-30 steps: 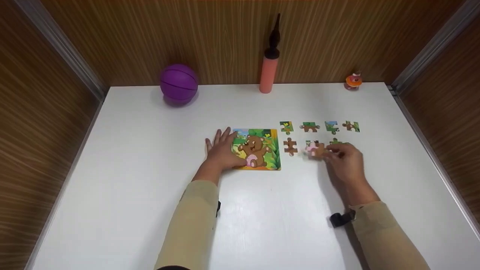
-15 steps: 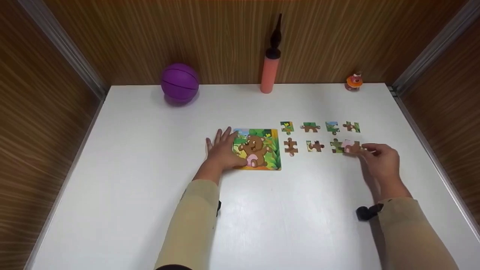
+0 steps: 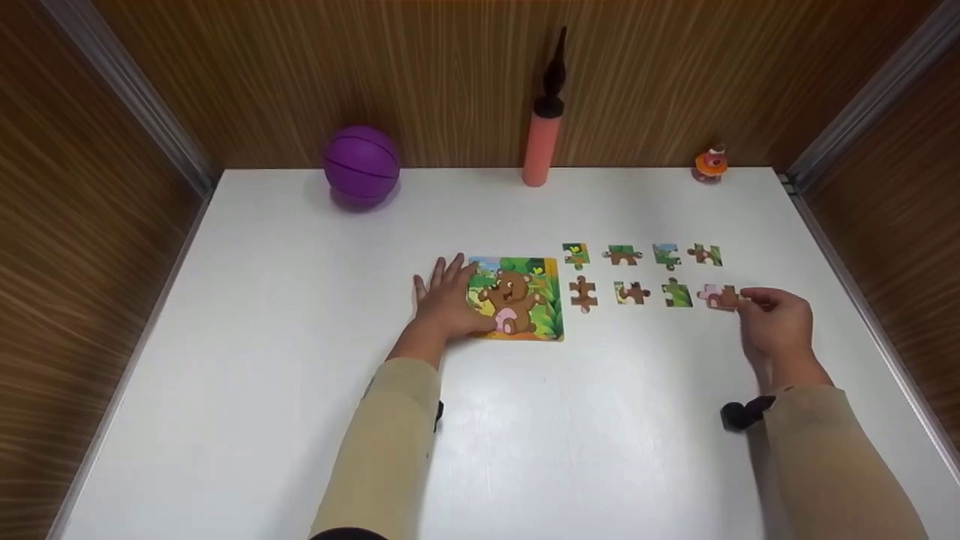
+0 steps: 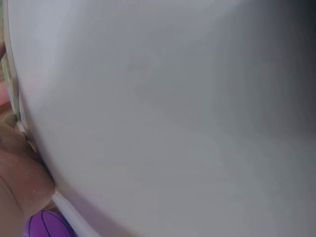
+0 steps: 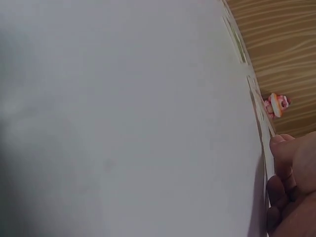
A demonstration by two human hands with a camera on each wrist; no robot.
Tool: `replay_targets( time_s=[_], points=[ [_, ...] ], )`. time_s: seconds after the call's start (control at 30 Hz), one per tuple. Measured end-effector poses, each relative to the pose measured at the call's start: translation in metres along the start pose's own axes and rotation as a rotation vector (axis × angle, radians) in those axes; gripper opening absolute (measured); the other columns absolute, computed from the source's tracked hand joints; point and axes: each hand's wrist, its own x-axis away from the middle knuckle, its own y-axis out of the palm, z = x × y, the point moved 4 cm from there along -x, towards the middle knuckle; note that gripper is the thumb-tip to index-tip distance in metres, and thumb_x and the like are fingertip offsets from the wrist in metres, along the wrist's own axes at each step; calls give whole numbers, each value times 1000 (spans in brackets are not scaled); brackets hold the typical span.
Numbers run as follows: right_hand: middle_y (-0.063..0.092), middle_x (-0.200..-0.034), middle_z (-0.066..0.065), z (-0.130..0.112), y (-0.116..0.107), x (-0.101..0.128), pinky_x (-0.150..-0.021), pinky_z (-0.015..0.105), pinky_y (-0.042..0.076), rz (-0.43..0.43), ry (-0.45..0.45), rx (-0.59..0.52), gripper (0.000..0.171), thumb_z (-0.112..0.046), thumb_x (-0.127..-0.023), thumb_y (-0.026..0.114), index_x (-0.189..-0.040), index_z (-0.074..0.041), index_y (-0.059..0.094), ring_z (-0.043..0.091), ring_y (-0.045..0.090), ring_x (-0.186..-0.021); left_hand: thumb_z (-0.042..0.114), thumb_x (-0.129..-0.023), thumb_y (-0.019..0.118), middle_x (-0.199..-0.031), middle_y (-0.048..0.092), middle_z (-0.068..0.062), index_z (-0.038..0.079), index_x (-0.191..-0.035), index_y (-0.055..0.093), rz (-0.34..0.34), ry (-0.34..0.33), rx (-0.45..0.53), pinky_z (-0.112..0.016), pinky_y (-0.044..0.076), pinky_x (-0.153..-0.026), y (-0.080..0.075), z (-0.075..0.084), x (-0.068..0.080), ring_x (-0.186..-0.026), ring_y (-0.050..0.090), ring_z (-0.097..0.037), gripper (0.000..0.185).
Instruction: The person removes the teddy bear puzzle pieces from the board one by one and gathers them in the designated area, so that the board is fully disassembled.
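A square bear puzzle [image 3: 536, 304] lies on the white table in the head view. My left hand [image 3: 448, 304] rests on its left side, fingers spread toward the upper edge and thumb over the lower left part. On the right, my right hand [image 3: 781, 319] pinches a pink-and-brown puzzle piece [image 3: 720, 297] by its right edge between thumb and forefinger, low over the table. That piece stands at the right end of the lower row, beside a green puzzle piece [image 3: 676, 293]. In the right wrist view, the right hand [image 5: 296, 173] shows at the right edge.
Several loose pieces, among them a yellow-green piece [image 3: 576, 255] and a brown piece [image 3: 583, 294], form two rows right of the puzzle. Along the back stand a purple ball [image 3: 361, 165], a pink hand pump [image 3: 541, 146] and a small figurine [image 3: 710, 163]. Wood-grain panels enclose the table.
My right hand has carried the pink-and-brown piece rightward, past the green piece, to the lower row's right end. My left hand has stayed on the bear puzzle.
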Motion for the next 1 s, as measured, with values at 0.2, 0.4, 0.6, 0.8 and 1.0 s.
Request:
replay_targets(
  time_s=[0.2,0.4,0.6,0.8,1.0],
  points=[
    [56,-138,21,0,0,-6,-94,38,46,-17,15,19,42,-23,-111,51,-143,2,61,30,50,-119,50,-75,87,-179,6,-1,22,-170,26,-7,-2,18,-63,-16,-124,3,-2,-5,-163,-8,-29,116],
    [55,-137,23,-7,0,-4,-93,39,44,0,-8,37,42,-18,-111,48,-146,3,59,31,49,-121,50,-75,88,-179,6,-2,22,-170,26,-3,-1,17,-63,-15,-124,2,-2,-3,-163,-8,-29,117],
    [53,-142,23,-25,12,11,-90,33,47,22,-9,-5,44,-20,-110,52,-147,2,59,28,51,-120,51,-75,87,-179,6,0,23,-170,25,-3,-7,8,-63,-14,-124,2,-3,-3,-163,-8,-29,117],
    [57,-134,25,-56,31,34,-89,31,48,44,-157,-25,39,-16,-109,57,-142,4,63,31,54,-117,50,-74,87,-179,8,-2,21,-170,27,18,10,5,-64,-12,-125,0,0,1,-164,-6,-30,116],
    [62,-123,26,-81,52,53,-87,33,46,61,-331,-59,31,-5,-102,64,-131,6,70,32,56,-110,49,-75,87,-179,9,-3,20,-169,28,24,13,9,-63,-12,-125,-1,1,3,-164,-5,-30,115]
  ],
)
